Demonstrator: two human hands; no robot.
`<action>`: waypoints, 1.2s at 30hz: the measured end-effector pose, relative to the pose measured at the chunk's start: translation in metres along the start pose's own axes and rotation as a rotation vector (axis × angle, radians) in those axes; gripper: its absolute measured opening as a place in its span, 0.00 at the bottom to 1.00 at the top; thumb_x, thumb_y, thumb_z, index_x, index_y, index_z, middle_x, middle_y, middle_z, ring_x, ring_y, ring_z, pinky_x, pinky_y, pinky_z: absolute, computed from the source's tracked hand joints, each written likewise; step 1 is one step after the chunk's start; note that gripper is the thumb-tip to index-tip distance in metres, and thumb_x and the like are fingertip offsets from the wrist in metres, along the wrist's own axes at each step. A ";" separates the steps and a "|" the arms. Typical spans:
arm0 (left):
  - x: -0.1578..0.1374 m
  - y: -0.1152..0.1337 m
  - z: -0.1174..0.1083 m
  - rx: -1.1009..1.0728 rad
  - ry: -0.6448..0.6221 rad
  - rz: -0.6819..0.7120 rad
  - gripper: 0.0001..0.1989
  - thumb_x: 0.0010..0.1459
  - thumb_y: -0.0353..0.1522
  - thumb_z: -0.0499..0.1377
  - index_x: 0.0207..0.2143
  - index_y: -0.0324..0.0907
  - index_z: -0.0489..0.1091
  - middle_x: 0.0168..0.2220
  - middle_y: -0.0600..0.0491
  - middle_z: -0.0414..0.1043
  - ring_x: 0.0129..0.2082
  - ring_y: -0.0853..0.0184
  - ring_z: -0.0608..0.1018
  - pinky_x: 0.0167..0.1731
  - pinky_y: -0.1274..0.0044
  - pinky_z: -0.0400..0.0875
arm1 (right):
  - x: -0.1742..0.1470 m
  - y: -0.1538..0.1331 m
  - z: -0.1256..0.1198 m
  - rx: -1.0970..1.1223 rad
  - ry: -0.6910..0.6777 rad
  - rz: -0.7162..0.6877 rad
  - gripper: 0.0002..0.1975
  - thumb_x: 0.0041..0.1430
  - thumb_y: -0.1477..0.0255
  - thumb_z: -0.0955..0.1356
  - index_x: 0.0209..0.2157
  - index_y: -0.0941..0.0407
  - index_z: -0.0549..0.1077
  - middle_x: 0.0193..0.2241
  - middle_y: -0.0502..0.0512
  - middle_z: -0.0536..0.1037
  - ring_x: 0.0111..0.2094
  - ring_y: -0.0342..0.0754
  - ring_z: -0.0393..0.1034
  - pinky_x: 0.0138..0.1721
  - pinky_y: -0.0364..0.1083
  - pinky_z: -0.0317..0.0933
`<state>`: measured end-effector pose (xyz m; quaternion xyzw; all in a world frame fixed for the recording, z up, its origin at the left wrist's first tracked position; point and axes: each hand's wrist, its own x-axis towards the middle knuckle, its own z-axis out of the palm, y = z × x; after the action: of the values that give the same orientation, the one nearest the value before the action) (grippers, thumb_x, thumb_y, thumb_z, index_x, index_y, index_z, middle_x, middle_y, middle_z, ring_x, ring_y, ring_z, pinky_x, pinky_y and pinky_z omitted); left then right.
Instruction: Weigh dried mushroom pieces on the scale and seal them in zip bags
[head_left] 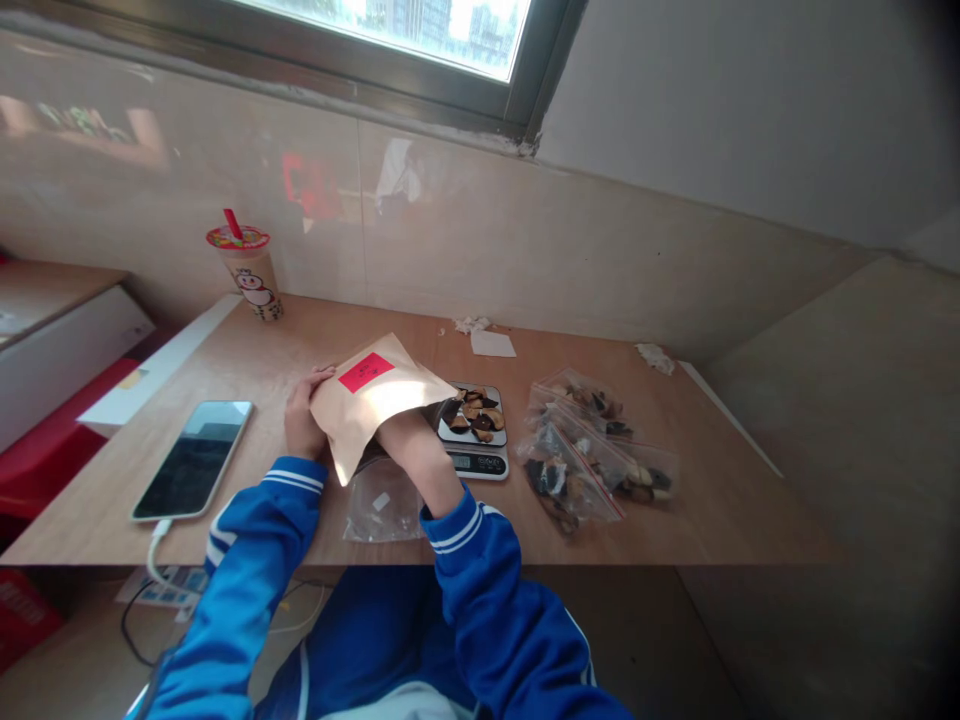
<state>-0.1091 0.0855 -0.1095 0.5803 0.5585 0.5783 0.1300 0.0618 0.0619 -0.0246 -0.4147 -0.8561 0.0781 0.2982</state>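
A single close view from a head-worn camera, facing forward and down: the wearer's lap (367,625) at the bottom edge, a table (720,510) across the middle, wall (465,250) and window (390,22) above.

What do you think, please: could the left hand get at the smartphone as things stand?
Probably yes: nothing lies between the left hand and the smartphone, though the hand would likely have to release the paper bag first.
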 end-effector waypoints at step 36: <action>-0.004 -0.031 -0.001 0.154 -0.083 -0.210 0.40 0.40 0.33 0.64 0.57 0.40 0.56 0.57 0.39 0.61 0.60 0.46 0.63 0.60 0.54 0.54 | -0.153 0.065 -0.036 -0.125 0.394 0.276 0.12 0.65 0.77 0.60 0.40 0.55 0.74 0.39 0.57 0.78 0.43 0.49 0.69 0.47 0.49 0.59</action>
<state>-0.1239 0.0920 -0.1360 0.5505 0.6529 0.4924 0.1679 0.1988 -0.0164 -0.0888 -0.5524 -0.7199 -0.0175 0.4198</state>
